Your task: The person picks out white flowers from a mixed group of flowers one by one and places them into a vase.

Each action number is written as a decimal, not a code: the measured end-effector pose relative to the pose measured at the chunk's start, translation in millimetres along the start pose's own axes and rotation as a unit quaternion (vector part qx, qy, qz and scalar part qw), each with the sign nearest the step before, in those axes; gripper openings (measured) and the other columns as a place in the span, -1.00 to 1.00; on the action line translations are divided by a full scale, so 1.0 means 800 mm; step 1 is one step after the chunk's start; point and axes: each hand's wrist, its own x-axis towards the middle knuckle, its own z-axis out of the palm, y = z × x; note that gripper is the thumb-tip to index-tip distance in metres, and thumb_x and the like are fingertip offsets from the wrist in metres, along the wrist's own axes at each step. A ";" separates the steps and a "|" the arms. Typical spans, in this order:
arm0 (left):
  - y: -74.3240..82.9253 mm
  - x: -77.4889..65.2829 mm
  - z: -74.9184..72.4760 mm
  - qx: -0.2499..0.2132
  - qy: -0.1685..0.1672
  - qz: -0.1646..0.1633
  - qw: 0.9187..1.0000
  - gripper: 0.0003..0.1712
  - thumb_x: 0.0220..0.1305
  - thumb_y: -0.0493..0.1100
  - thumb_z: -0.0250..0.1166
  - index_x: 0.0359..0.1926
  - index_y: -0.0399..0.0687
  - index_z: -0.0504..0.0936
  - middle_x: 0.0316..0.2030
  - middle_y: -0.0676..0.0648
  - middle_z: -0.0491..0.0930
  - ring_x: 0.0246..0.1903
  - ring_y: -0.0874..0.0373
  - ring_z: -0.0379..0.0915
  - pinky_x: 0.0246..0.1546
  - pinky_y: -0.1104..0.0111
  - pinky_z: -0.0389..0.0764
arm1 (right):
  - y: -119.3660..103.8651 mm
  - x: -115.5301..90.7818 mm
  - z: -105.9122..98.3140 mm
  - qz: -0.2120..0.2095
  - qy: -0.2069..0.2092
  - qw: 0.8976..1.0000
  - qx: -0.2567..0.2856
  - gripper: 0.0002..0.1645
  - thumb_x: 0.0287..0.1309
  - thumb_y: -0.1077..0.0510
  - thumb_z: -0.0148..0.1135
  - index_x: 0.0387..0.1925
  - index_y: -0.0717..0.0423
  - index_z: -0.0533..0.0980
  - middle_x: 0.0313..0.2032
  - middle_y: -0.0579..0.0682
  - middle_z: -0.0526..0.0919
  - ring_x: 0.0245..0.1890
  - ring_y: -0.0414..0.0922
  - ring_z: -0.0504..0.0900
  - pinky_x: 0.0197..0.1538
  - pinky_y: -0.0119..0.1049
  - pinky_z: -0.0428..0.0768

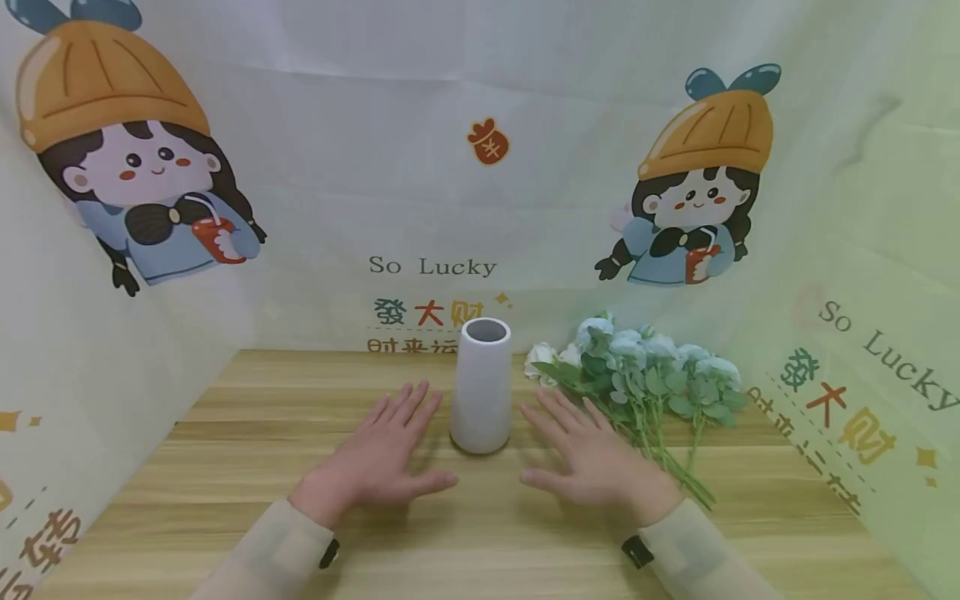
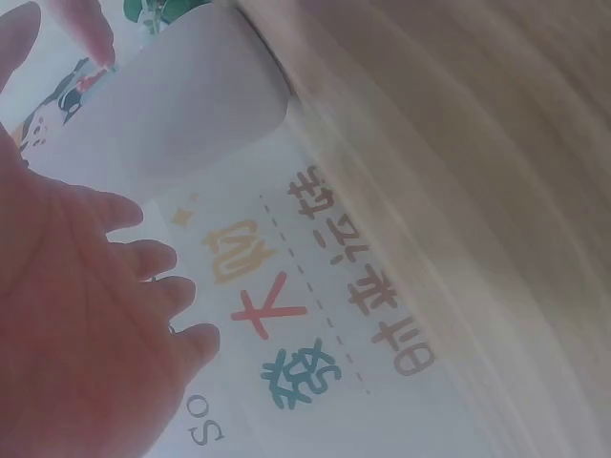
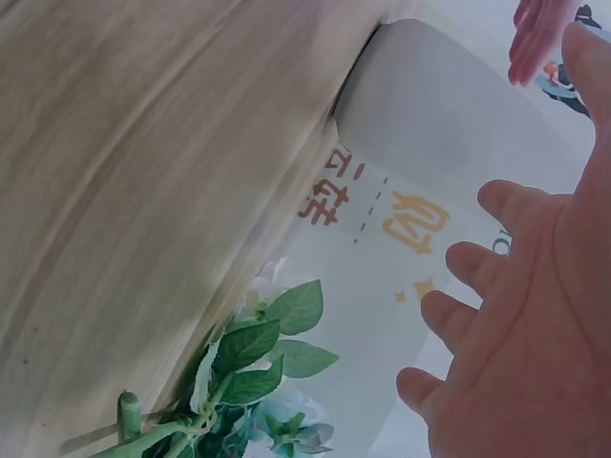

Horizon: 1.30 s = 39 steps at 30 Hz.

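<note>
A tall, tapered white vase (image 1: 482, 392) with an open round mouth stands upright on the wooden table. To its left is my left hand (image 1: 382, 454), palm down with spread, straight fingers. My right hand (image 1: 588, 454) mirrors it on the vase's other side. Neither hand holds anything, and both appear apart from the vase. Right of the vase lies a bunch of artificial flowers (image 1: 652, 367), with pale blue blooms, a few white ones and green stems. In the right wrist view, green leaves (image 3: 253, 363) show below the vase (image 3: 430, 105).
The wooden table (image 1: 225, 467) meets a white cloth backdrop (image 1: 360, 150) printed with cartoon figures and lettering at the back and sides. Flower stems (image 1: 690, 475) reach toward the table's front, close beside my right wrist.
</note>
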 end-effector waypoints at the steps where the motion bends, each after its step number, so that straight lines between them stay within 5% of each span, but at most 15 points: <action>1: -0.001 0.000 0.001 -0.002 -0.001 -0.001 1.000 0.27 0.16 0.69 -0.14 0.55 -0.10 -0.21 0.48 -0.15 -0.40 0.40 0.00 -0.52 0.40 -0.06 -0.11 | 0.000 0.000 0.001 0.000 -0.001 1.000 0.000 0.01 0.29 -0.54 -0.11 0.55 -0.15 -0.06 0.49 -0.10 -0.33 0.42 -0.06 -0.34 0.39 0.24 -0.17; 7: -0.003 0.000 0.005 -0.034 -0.002 -0.006 0.999 0.26 0.20 0.65 -0.10 0.55 -0.10 -0.25 0.48 -0.14 -0.39 0.40 0.03 -0.50 0.40 -0.03 -0.09 | 0.002 -0.002 0.005 0.004 -0.005 1.000 -0.009 0.03 0.25 -0.60 -0.19 0.56 -0.21 -0.11 0.49 -0.13 -0.35 0.42 -0.09 -0.35 0.39 0.24 -0.14; 11: -0.002 0.004 0.008 -0.100 -0.007 -0.026 0.995 0.26 0.20 0.61 -0.01 0.56 -0.06 -0.28 0.49 -0.12 -0.35 0.41 0.01 -0.38 0.37 -0.04 0.00 | 0.004 -0.003 0.005 0.008 -0.004 1.000 -0.011 0.04 0.24 -0.61 -0.21 0.56 -0.23 -0.13 0.49 -0.13 -0.34 0.42 -0.09 -0.34 0.39 0.23 -0.16; 17: 0.000 0.019 0.017 -0.226 0.011 -0.083 0.971 0.32 0.10 0.60 0.14 0.56 -0.02 -0.26 0.49 -0.18 -0.15 0.38 -0.02 -0.13 0.33 -0.06 0.13 | 0.005 -0.003 0.003 0.014 -0.004 1.000 -0.006 0.04 0.24 -0.59 -0.15 0.56 -0.20 -0.10 0.49 -0.13 -0.33 0.42 -0.09 -0.33 0.40 0.21 -0.19; 24: 0.005 0.044 0.028 -0.287 0.030 -0.119 0.950 0.37 0.04 0.52 0.31 0.56 -0.08 -0.19 0.47 -0.18 -0.05 0.35 -0.02 -0.02 0.31 -0.06 0.19 | 0.004 -0.002 0.004 0.013 -0.011 1.000 -0.005 0.06 0.22 -0.63 -0.22 0.56 -0.22 -0.13 0.49 -0.14 -0.34 0.42 -0.10 -0.32 0.40 0.21 -0.17; 39: 0.016 0.097 0.035 -0.416 0.085 -0.132 0.896 0.25 -0.01 0.30 0.51 0.50 -0.01 0.00 0.38 -0.12 0.16 0.27 0.00 0.16 0.23 -0.08 0.31 | 0.007 -0.003 0.006 0.013 -0.001 1.000 -0.001 0.04 0.26 -0.54 -0.06 0.56 -0.17 -0.07 0.49 -0.11 -0.27 0.42 -0.10 -0.27 0.40 0.22 -0.13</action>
